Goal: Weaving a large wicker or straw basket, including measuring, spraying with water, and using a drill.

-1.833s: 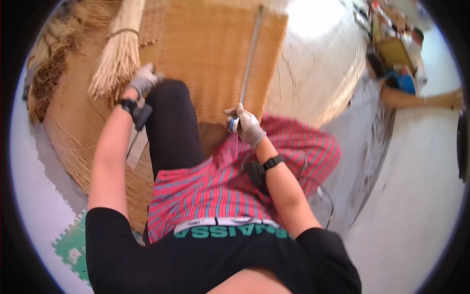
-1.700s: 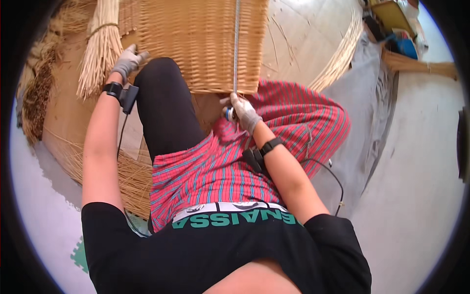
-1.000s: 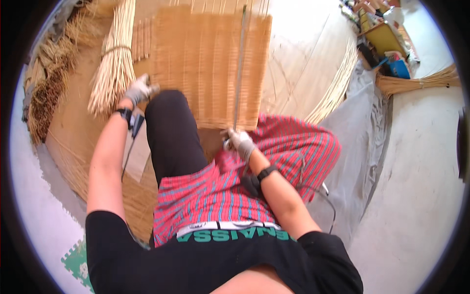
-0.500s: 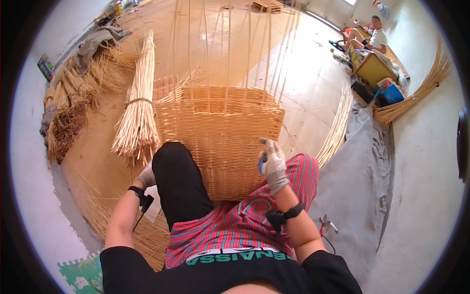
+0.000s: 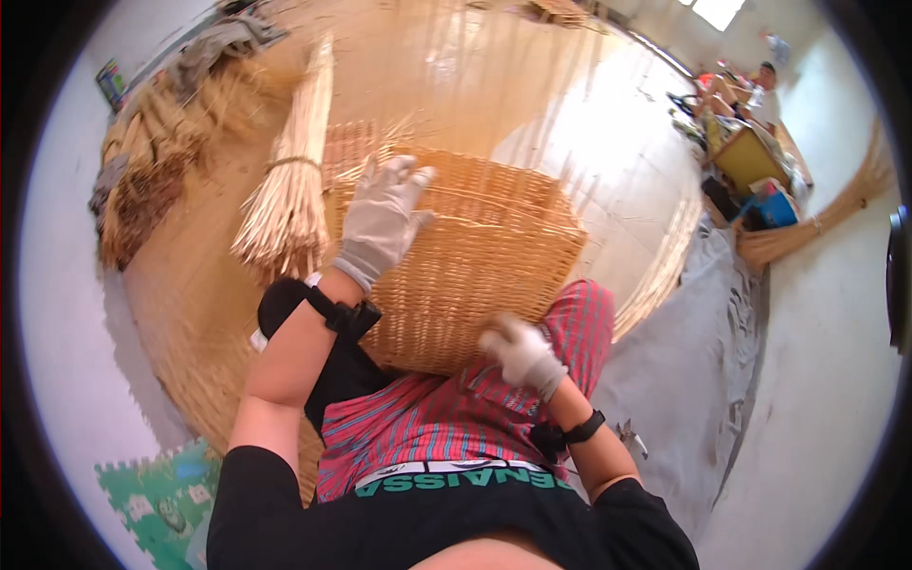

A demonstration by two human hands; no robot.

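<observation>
A tan woven basket [image 5: 456, 266] with thin upright stakes rests between my knees, tilted. My gloved left hand [image 5: 385, 217] is at its upper left wall, fingers apart. My gloved right hand [image 5: 518, 353] is low by the basket's right front and the red striped cloth [image 5: 418, 427] on my lap; it is smeared by motion, so what it holds, if anything, cannot be made out. A tied bundle of pale rods [image 5: 281, 214] lies just left of the basket.
Loose rattan bundles [image 5: 157, 166] line the left wall. Loose rods [image 5: 655, 266] and grey sheeting [image 5: 646, 380] lie to the right, with a hand tool [image 5: 632, 439]. A seated person [image 5: 765, 100] is among clutter at the back right. A green foam mat [image 5: 142, 503] is lower left.
My view has lifted and the basket now leans with stakes upward. My left hand has risen from beside my knee to the basket's upper wall. The tape measure seen earlier is out of sight.
</observation>
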